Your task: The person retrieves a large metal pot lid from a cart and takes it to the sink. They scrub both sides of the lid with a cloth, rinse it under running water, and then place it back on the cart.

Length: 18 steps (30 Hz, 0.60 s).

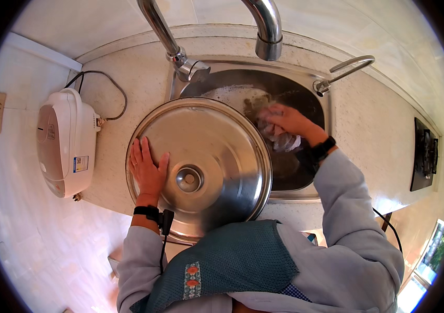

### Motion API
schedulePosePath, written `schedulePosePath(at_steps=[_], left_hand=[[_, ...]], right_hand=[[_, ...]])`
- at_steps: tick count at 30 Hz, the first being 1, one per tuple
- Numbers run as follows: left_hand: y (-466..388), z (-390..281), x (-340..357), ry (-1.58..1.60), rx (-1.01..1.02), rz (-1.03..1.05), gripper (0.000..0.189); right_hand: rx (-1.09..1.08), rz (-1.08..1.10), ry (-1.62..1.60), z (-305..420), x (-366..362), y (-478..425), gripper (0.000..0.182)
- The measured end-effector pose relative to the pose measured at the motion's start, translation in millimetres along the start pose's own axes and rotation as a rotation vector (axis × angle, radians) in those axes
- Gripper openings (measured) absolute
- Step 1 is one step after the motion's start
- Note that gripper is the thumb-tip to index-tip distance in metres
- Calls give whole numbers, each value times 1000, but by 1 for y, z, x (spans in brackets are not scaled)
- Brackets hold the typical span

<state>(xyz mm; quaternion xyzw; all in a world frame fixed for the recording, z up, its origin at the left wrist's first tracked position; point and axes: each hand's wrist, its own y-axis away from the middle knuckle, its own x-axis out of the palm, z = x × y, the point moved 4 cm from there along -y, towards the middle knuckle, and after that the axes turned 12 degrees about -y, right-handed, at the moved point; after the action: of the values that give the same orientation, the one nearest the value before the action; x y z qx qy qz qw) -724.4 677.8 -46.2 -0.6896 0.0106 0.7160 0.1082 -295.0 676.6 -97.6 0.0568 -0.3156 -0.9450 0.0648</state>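
A large round metal lid (218, 156) with a knob at its centre lies over the left part of a steel sink (304, 191) and the counter beside it. My left hand (147, 168) rests on the lid's left side, fingers spread. Over the sink's right part, my right hand (286, 119) grips a wet, pale cloth (284, 141), slightly blurred. Dark water with white suds (237, 94) shows in the sink behind the lid. What lies beneath the lid is hidden.
Above the sink hang a chrome faucet spout (269, 43) and a second metal tap (185, 64); a thin curved tap (347, 70) stands right. A white rice cooker (77, 144) with a cord sits left. A black gas hob (423, 156) is far right.
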Motion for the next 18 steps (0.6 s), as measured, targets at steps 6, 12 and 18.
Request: schedulePosePath(at_steps=[6, 12, 18], left_hand=[[2, 2, 2, -12, -31, 1, 73], [8, 4, 0, -27, -80, -3, 73], [13, 6, 4, -20, -98, 9, 73]], right_hand=[[-460, -112, -171, 82, 39, 53, 64], [-375, -346, 345, 36, 83, 26, 72], [-281, -348, 439, 17, 93, 79, 73]])
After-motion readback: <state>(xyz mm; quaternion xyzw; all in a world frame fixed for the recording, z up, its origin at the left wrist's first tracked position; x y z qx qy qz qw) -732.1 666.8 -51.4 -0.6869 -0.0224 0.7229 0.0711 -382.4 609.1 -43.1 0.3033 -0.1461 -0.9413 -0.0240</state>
